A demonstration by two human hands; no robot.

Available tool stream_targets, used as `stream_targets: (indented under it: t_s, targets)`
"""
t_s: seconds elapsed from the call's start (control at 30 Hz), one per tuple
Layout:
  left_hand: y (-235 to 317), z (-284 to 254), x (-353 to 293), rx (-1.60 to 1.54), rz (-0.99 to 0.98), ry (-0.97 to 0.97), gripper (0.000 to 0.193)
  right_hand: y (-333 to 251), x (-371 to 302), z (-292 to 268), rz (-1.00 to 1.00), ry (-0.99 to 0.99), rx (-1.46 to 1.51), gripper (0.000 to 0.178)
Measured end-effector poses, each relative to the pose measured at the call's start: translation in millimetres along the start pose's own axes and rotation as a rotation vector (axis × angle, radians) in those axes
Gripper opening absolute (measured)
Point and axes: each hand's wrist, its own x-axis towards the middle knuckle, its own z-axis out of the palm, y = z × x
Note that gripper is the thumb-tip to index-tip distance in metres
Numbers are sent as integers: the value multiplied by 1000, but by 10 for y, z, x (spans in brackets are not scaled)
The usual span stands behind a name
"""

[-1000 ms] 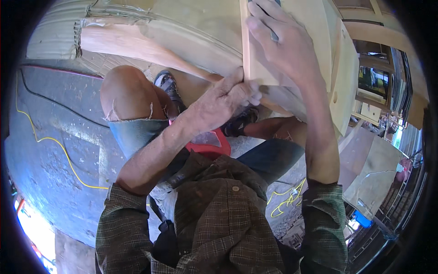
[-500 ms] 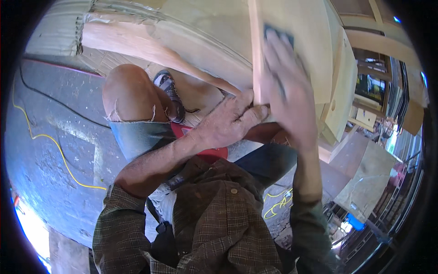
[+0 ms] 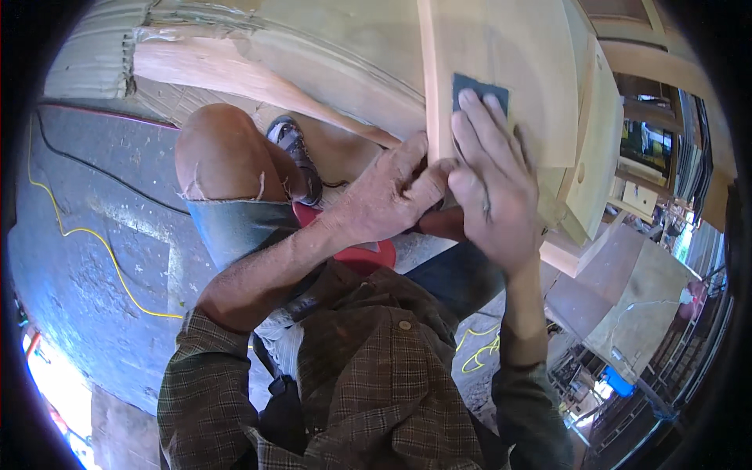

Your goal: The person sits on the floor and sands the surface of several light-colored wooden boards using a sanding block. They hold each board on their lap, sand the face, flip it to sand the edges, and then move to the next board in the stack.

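Note:
My right hand (image 3: pixel 501 196) lies on a pale wooden panel (image 3: pixel 540 86), fingers stretched forward and pressing a dark piece of sandpaper (image 3: pixel 476 82) against its face. Part of the sandpaper is hidden under the fingers. Along the panel's left side runs a raised narrow wooden strip (image 3: pixel 433 78). My left hand (image 3: pixel 384 196) pinches the near end of this strip between thumb and curled fingers. The two hands are close together, thumbs almost meeting.
Torn cardboard (image 3: pixel 94 59) lies at the upper left. A yellow cord (image 3: pixel 110 239) and a black cable (image 3: pixel 86 168) cross the dark floor. Something red (image 3: pixel 368 254) shows between my legs. On the right stand a board-topped table (image 3: pixel 627 298) and wooden shelving (image 3: pixel 646 113).
My right hand and the sandpaper have slid back toward me along the panel, from blurred motion to a sharper view. My left hand stays at the strip's end.

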Motion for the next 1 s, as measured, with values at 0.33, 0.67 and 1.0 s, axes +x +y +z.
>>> stream_targets:
  t_s: [0.33,0.67,1.0]
  targets:
    - [132,-10,20,-33,-185,-25,41,240,176,60,-74,90,-65,40]
    - [83,-42,60,-168,-167,59,37,352,559,220,-50,136,37,48]
    - [39,-89,103,-87,-83,10,45,419,780,223,-149,277,15,42]
